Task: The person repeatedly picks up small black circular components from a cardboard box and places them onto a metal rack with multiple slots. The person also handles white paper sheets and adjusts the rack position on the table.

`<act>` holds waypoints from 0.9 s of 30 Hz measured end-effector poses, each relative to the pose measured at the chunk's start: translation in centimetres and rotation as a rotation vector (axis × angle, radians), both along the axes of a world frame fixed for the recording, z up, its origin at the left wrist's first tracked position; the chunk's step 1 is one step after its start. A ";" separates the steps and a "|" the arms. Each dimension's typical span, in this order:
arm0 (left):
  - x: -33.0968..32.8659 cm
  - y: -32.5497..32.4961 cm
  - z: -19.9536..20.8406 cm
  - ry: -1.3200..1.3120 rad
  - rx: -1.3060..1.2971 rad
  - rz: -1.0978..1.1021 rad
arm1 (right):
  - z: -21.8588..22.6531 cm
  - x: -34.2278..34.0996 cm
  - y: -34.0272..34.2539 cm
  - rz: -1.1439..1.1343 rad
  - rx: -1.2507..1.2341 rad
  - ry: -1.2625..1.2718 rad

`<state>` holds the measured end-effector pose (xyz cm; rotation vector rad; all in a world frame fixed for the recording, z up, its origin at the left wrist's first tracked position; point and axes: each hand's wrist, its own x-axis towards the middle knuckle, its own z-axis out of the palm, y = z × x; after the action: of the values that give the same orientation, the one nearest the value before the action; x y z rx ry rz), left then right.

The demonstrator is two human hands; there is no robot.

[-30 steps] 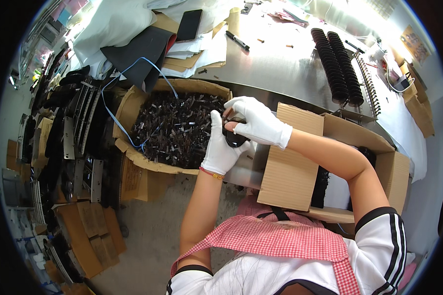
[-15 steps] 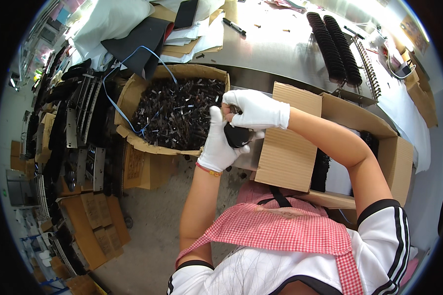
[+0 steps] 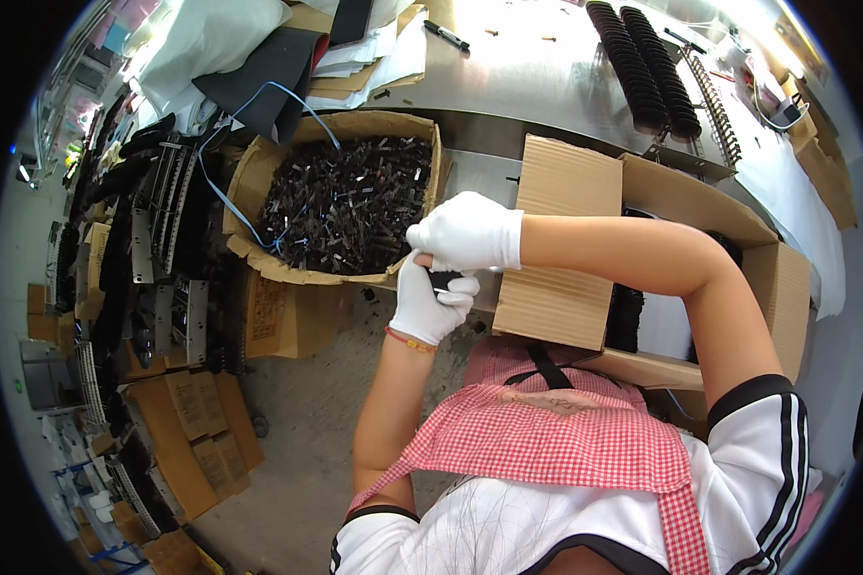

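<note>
Cupping a small black piece (image 3: 443,280) in the white-gloved left hand (image 3: 426,309), fingers curled round it, just beside the near right corner of an open brown cardboard box (image 3: 247,187) of little dark bits (image 3: 355,201); the white-gloved right hand (image 3: 470,233) is up against the left thumb, fingers bunched together, can't tell if they're pinching anything; the piece is mostly hidden, but I'd guess light, stiff, kinda slippery; I'd take it by the edges.

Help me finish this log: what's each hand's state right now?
Left hand: closed on a dark object, mostly hidden.
Right hand: curled; whether its grip holds anything cannot be told.
</note>
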<state>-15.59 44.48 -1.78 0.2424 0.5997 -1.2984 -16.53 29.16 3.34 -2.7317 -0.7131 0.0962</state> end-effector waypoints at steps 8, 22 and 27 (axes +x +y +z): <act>-1.3 3.6 0.2 -0.272 0.082 0.116 | -1.1 5.5 2.1 0.387 0.098 -0.571; -5.8 -5.2 5.0 -1.592 0.505 -0.328 | 1.8 -11.4 -7.2 -0.094 0.658 -0.006; -7.8 -12.6 5.9 -1.548 0.161 -0.523 | -0.4 -19.5 -16.3 -0.421 0.820 -0.033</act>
<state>-23.34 31.88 4.10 1.4252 -0.7395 -1.1417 -35.99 12.89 2.96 -2.0220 -0.1080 -0.2768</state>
